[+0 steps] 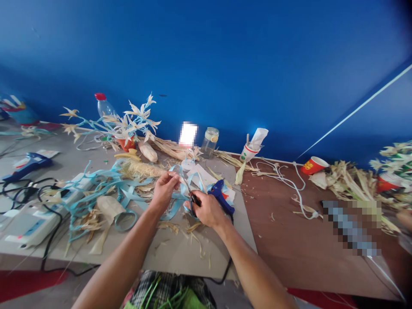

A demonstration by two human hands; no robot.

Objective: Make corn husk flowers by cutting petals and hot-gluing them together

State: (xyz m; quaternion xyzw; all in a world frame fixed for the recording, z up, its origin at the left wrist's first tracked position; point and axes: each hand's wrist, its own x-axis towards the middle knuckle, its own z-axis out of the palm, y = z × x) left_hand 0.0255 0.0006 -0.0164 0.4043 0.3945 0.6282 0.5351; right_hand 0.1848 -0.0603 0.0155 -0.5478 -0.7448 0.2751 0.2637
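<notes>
My right hand [207, 209] grips a pair of scissors [189, 192] with dark handles; the blades point up and away toward my left fingers. My left hand [163, 189] is closed in a pinch on a small pale strip [174, 174] close to the blades. Whether the blades touch the strip I cannot tell. Just right of my right hand lies a blue glue gun [222, 196]. Light blue ribbon [175, 206] lies under and around both hands. Beyond my left hand is a bundle of pale fibres [138, 169].
Husk flowers on blue stems [138, 116] stand in a red cup [126, 143]. Around them are a bottle [104, 106], a glass jar [210, 142], and a tape roll [126, 220]. A power strip [35, 223] with black cables lies left. Right are a red cup [314, 165], dry husks [350, 182] and a partly visible hand [404, 219].
</notes>
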